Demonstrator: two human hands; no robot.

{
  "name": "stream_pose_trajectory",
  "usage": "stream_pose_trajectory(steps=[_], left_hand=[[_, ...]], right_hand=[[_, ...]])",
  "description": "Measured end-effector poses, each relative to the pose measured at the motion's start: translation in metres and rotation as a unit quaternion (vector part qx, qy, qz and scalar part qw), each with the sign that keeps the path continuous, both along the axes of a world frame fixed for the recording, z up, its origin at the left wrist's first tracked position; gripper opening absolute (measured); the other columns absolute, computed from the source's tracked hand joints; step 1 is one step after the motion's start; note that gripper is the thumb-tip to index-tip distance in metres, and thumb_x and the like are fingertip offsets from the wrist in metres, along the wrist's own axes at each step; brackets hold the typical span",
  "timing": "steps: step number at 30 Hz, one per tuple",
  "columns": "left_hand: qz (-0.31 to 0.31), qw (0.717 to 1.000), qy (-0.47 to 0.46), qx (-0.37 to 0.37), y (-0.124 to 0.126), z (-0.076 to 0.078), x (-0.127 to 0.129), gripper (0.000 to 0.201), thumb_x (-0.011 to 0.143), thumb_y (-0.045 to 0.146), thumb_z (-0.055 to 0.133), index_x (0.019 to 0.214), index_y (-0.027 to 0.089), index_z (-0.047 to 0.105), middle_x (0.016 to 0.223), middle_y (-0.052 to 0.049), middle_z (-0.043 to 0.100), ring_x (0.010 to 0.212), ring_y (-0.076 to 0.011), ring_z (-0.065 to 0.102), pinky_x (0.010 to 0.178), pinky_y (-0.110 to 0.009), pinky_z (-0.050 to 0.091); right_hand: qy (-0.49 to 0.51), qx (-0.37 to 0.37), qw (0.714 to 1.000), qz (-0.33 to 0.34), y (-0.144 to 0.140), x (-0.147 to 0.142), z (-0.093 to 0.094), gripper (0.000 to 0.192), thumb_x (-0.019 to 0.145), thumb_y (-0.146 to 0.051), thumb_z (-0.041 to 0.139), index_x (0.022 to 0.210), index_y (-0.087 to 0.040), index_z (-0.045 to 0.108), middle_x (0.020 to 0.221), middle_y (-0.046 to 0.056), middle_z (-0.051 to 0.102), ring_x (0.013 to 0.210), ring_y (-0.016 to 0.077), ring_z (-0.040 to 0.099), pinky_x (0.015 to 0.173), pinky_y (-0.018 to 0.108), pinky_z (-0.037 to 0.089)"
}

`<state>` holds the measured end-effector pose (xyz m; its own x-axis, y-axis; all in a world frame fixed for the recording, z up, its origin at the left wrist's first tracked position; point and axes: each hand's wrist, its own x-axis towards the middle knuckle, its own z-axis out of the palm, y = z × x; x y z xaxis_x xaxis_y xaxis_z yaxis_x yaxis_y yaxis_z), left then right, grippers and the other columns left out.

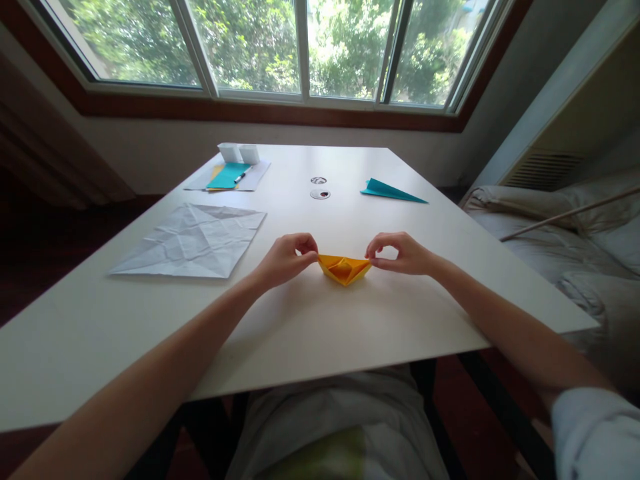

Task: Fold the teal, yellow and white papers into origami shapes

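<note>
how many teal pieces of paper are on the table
2: a folded teal paper at the far right, and a flat teal sheet in the pile at the far left. That pile may hide more.

Lighting: daylight only, from window (305,47) at top; panes near overexposed, foliage washed out. Table (310,333) evenly lit, w/ soft sheen on far half. Shadows: faint, soft, falling toward camera under hands and orange folded paper (345,269). Room edges, floor, left wall dim. Focus: sharp at centre. Distortion: wide-angle, window frame and table edges bow; forearms stretched at bottom corners.
</note>
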<state>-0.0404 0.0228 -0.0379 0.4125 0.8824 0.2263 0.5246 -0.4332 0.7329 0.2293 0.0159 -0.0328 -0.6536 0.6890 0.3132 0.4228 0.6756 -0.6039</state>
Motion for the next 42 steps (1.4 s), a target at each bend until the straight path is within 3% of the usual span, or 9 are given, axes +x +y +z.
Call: stream_pose_trajectory(steps=[10, 18, 24, 42], left_hand=[[-0.015, 1.000, -0.014, 0.016, -0.001, -0.001, 0.000, 0.010, 0.069, 0.019, 0.051, 0.070, 0.016, 0.059, 0.070, 0.000, 0.061, 0.068, -0.0128, 0.055, 0.058, -0.022, 0.043], [-0.073, 0.988, 0.003, 0.133, -0.013, -0.002, 0.011, 0.021, 0.073, 0.013, 0.045, 0.070, 0.017, 0.065, 0.096, -0.006, 0.060, 0.076, -0.0130, 0.057, 0.059, -0.023, 0.047], [-0.037, 0.977, 0.065, 0.200, -0.017, -0.004, 0.012, 0.010, 0.073, 0.019, 0.054, 0.074, 0.018, 0.064, 0.092, -0.005, 0.062, 0.083, -0.0169, 0.056, 0.060, -0.025, 0.047], [-0.032, 0.985, 0.028, 0.166, -0.016, -0.016, 0.024, 0.015, 0.080, 0.027, 0.056, 0.079, 0.020, 0.069, 0.084, -0.004, 0.061, 0.071, -0.0129, 0.055, 0.059, -0.024, 0.046]], right_hand=[[0.001, 0.003, 1.000, 0.008, -0.001, 0.000, 0.000, 0.007, 0.077, -0.024, 0.059, 0.080, -0.018, 0.061, 0.081, 0.004, 0.067, 0.073, 0.0147, 0.060, 0.070, 0.030, 0.050], [0.008, 0.101, 0.995, -0.001, -0.009, -0.012, -0.001, 0.005, 0.077, -0.018, 0.057, 0.080, -0.019, 0.061, 0.083, 0.005, 0.067, 0.079, 0.0161, 0.060, 0.074, 0.031, 0.050], [0.007, 0.125, 0.992, 0.013, -0.011, -0.015, -0.002, 0.007, 0.078, -0.016, 0.055, 0.081, -0.019, 0.060, 0.082, 0.004, 0.066, 0.077, 0.0153, 0.060, 0.072, 0.029, 0.050], [0.002, 0.154, 0.988, -0.029, -0.014, -0.027, -0.007, 0.006, 0.078, -0.018, 0.055, 0.079, -0.021, 0.060, 0.079, 0.003, 0.066, 0.075, 0.0163, 0.059, 0.071, 0.030, 0.048]])
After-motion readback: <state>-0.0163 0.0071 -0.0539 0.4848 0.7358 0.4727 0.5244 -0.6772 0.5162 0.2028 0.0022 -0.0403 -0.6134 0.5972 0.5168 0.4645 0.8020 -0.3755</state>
